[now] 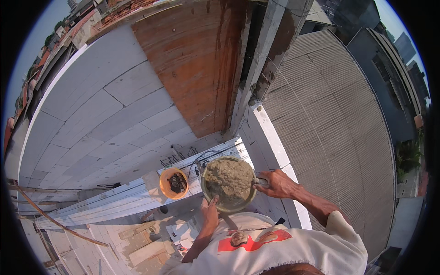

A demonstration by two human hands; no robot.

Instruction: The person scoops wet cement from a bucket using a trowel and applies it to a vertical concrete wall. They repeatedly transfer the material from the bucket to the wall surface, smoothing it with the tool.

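In front of my chest is a round, dull green bucket (251, 200) heaped with wet grey mortar (229, 178). My left hand (210, 211) grips its near left rim, thumb over the edge and fingers against the outside. At the bucket's right side my right hand (276, 184) is closed around a short grey handle (261, 182); what it belongs to is hidden. Just left of the bucket stands an orange bucket (166, 184) with dark objects inside, too small to name.
Pale planks (123, 192) run beneath the buckets. A block wall (105, 101) with a brown wooden panel (192, 55) rises ahead. To my right lie a low white wall (275, 137) and a corrugated roof (330, 123). Lower left, a floor with boards (146, 253) lies far below.
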